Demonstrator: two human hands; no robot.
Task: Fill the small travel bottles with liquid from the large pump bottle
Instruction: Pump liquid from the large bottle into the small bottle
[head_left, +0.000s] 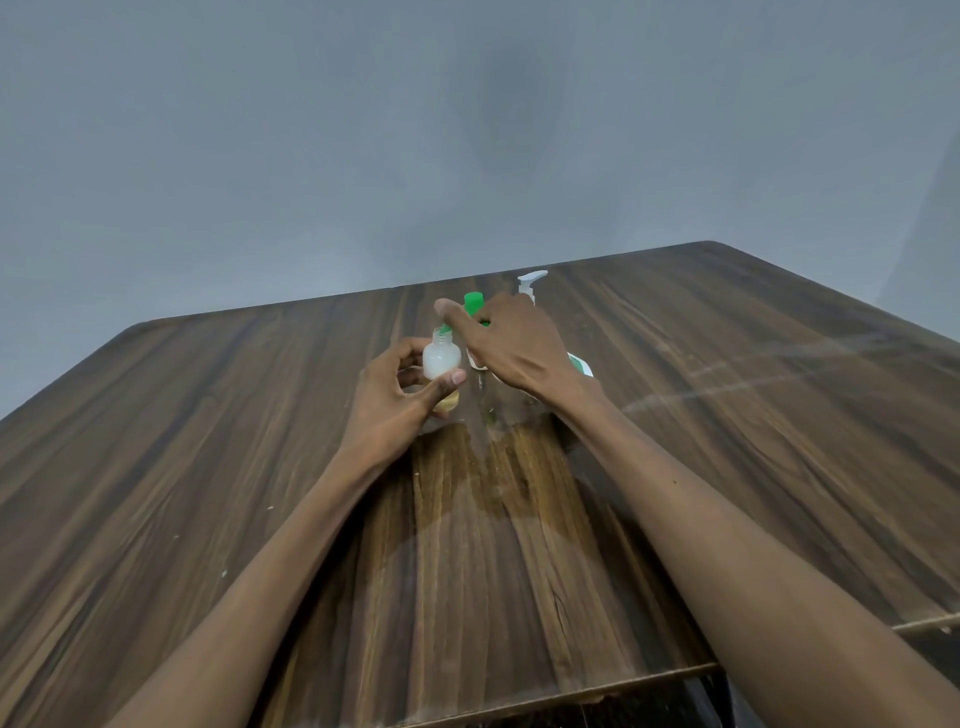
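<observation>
Gripping 1 uncapped, milky-filled travel bottle (441, 358) at frame centre, left hand (387, 395); right hand (511, 345) pinches green piece (474, 303) (likely cap); capping remains.

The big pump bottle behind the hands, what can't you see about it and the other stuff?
- Large pump bottle: head view, body hidden behind right hand; liquid level unknown.
- Green item: right hand's fingers cover most; cannot tell what it is.
- Small bottle: left hand wraps its base, bottom hidden.
- Label: too small to read.
</observation>
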